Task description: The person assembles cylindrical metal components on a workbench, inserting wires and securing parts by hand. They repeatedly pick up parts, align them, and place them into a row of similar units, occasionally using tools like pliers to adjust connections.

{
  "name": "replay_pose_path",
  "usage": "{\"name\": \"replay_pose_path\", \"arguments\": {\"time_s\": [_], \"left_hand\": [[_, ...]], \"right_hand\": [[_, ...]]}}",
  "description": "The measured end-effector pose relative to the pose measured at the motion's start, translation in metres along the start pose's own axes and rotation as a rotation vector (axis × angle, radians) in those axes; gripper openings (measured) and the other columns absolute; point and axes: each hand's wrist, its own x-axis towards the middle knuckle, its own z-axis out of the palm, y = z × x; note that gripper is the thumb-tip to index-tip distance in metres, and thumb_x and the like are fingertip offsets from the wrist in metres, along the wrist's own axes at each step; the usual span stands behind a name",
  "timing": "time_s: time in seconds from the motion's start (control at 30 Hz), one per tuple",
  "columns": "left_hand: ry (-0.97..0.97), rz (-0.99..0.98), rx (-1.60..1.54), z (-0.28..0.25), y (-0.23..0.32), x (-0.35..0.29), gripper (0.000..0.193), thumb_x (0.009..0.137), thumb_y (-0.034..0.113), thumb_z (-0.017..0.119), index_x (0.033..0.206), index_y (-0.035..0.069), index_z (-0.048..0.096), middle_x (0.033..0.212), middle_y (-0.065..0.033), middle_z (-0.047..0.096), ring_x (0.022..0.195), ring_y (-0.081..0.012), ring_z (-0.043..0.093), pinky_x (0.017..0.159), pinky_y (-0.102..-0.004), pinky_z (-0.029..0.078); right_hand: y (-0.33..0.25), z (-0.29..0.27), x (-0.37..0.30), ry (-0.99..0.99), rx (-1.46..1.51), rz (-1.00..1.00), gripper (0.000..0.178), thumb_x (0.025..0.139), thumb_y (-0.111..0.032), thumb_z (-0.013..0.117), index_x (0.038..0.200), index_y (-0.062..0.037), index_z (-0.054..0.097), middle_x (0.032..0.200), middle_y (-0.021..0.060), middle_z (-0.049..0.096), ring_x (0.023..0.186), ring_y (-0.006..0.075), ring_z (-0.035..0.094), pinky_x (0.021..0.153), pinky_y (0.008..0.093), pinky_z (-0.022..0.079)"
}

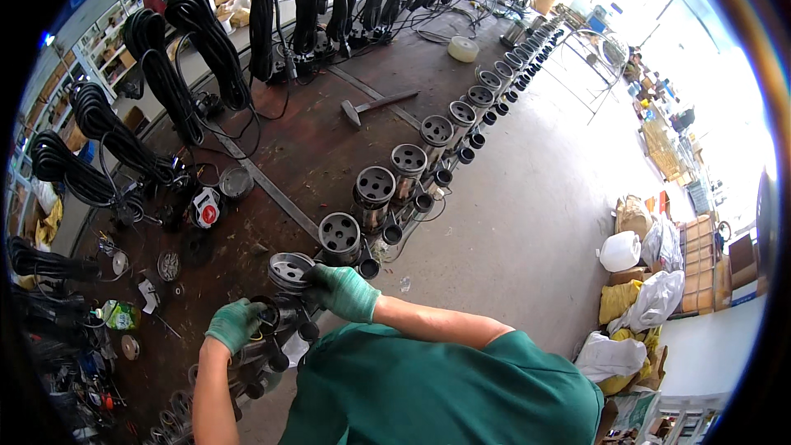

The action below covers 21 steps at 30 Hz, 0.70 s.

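Note:
My right hand point(346, 292), in a green glove, grips the edge of a round grey metal cap with holes point(290, 270), held tilted at the near end of the row. Below it, my left hand point(236, 325), also gloved in green, has its fingers closed at the top of a dark cylindrical housing point(282, 313). My palm hides part of that housing. Beside my right hand stands a capped metal cylinder point(339, 235) with a black side outlet point(368, 267). Similar capped cylinders point(376, 187) line the table's right edge.
A hammer point(371, 105) lies on the dark table point(297, 148). Black cable coils point(210, 41) stand along its far left side. Near them are a tape roll point(206, 208), a small dish point(168, 265) and a clear jar point(236, 183). Sacks point(614, 354) and a white jug point(620, 251) sit on the floor.

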Motion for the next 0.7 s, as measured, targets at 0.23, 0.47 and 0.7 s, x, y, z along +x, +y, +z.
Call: {"name": "replay_pose_path", "arguments": {"time_s": [0.23, 0.47, 0.7], "left_hand": [[0.359, -0.338, -0.563, 0.028, -0.006, 0.003, 0.03, 0.093, 0.022, 0.078, 0.117, 0.004, 0.077, 0.108, -0.0217, 0.075, 0.099, -0.0353, 0.075, 0.083, -0.0408, 0.06], [0.473, -0.391, -0.488, 0.049, -0.006, -0.007, 0.037, 0.098, 0.031, 0.073, 0.12, 0.001, 0.075, 0.113, -0.0206, 0.076, 0.107, -0.0335, 0.073, 0.094, -0.0414, 0.056], [0.449, -0.349, -0.414, 0.047, -0.001, -0.008, 0.031, 0.099, 0.026, 0.069, 0.122, 0.005, 0.076, 0.116, -0.0195, 0.074, 0.108, -0.0387, 0.069, 0.095, -0.0436, 0.054]], "right_hand": [[0.023, 0.005, 0.002, 0.103, -0.126, -0.102, 0.018, 0.098, -0.017, 0.074, 0.112, -0.0065, 0.069, 0.082, 0.0053, 0.069, 0.07, 0.0125, 0.066, 0.063, 0.0345, 0.056], [-0.015, 0.028, 0.012, -0.197, 0.491, 0.248, 0.016, 0.108, -0.017, 0.06, 0.118, -0.0055, 0.06, 0.087, 0.0051, 0.068, 0.068, 0.0124, 0.064, 0.058, 0.0263, 0.051], [0.01, 0.058, 0.049, -0.234, 0.507, 0.352, 0.016, 0.106, -0.014, 0.063, 0.116, -0.0024, 0.065, 0.096, 0.0035, 0.067, 0.081, 0.0117, 0.063, 0.069, 0.0276, 0.053]]}}
